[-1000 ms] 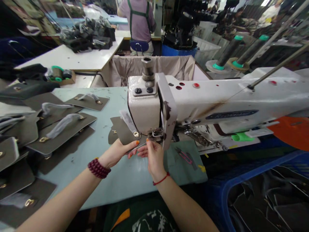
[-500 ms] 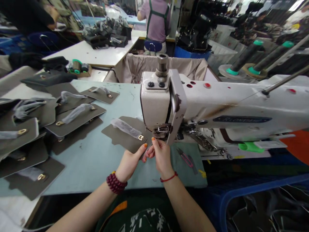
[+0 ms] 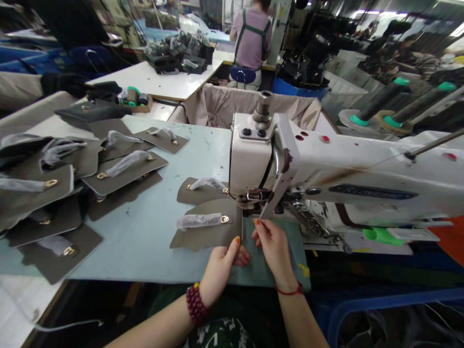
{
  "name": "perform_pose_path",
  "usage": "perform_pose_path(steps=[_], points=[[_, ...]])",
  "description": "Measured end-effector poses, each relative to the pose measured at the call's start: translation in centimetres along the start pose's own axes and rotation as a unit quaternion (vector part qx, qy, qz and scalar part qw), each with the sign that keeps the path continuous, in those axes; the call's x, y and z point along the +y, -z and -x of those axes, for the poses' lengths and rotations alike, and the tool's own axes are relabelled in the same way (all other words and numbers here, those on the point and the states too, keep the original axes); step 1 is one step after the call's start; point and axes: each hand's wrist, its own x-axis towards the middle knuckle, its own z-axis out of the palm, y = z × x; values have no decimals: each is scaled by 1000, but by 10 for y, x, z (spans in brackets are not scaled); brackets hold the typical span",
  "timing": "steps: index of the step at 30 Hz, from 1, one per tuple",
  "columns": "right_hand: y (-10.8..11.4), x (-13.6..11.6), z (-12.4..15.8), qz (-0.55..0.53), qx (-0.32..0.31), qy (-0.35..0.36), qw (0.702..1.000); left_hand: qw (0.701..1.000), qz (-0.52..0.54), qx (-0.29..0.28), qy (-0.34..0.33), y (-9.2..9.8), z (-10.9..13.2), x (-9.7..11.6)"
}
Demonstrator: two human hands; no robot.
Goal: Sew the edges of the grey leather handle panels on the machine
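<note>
— Left grip first: what's it doing?
— Pinching the panel at its near corner, in front of the machine; the thumb lies on top and the fingers seem to go under the edge.
— And the right grip?
— Just in front of the machine, thumb and forefinger close together, apart from the panel. I can't tell whether they hold anything.
— Where does the panel lie?
— On the counter, to the left and front of the machine, its right edge close by the machine's head. The handle points away from the machine, and the buckle sits towards it.
— What's beyond?
— A second panel, left of the machine; whether the two are joined, I can't tell. More panels lie well off to its left.
— How would you handle that edge well?
— Lightly, I'd say: flat to the counter, square to the machine, with no tugging at the corner. I'd mind the buckle too, as metal could knock the machine's head, and keep the right fingertips clear of its working parts. The needle itself I can't make out.
</note>
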Motion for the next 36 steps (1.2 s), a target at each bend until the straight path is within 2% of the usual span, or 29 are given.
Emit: perform_pose_path(steps=[2,3,4,6,8,9,10,12,14,16,18,20,21,24,26,29,31,33,34,36], points=[[18,27,14,115,78,28,990,993,-27,-111,12,19,13,12],[25,43,20,190,106,40,975,989,-57,-136,-6,32,16,23],[31,58,27,262,131,49,955,986,-100,-122,-49,47,14,37],[37,85,36,366,149,59,917,959,-212,-28,-184,80,-6,70],[38,103,40,421,139,67,894,884,-360,57,-294,109,-43,101],[37,109,41,433,131,71,889,843,-427,74,-318,120,-64,112],[37,112,42,436,128,74,888,834,-443,71,-320,130,-85,120],[38,113,44,413,139,66,898,825,-470,29,-311,144,-116,128],[39,106,50,353,169,35,919,824,-478,-10,-302,157,-129,131],[37,89,58,290,192,-6,938,822,-480,4,-308,173,-124,135],[27,60,63,245,186,-20,951,821,-471,79,-313,191,-105,142],[8,23,60,224,153,6,963,824,-457,151,-300,208,-80,150],[-4,4,55,225,128,24,966,827,-451,169,-290,214,-67,154],[-40,-44,30,277,63,59,957,841,-444,171,-258,218,-32,156],[-58,-63,10,328,53,65,941,854,-434,167,-233,215,-17,152],[-71,-77,-12,388,47,61,918,862,-430,163,-213,212,-5,147],[-68,-79,-14,394,40,63,916,834,-456,186,-251,217,-2,146],[-56,-73,-4,360,37,66,930,789,-501,205,-291,227,-2,147],[-48,-67,4,329,35,67,941,774,-528,199,-285,233,-4,148],[-30,-43,25,252,28,62,965,772,-576,152,-221,240,-14,152]])
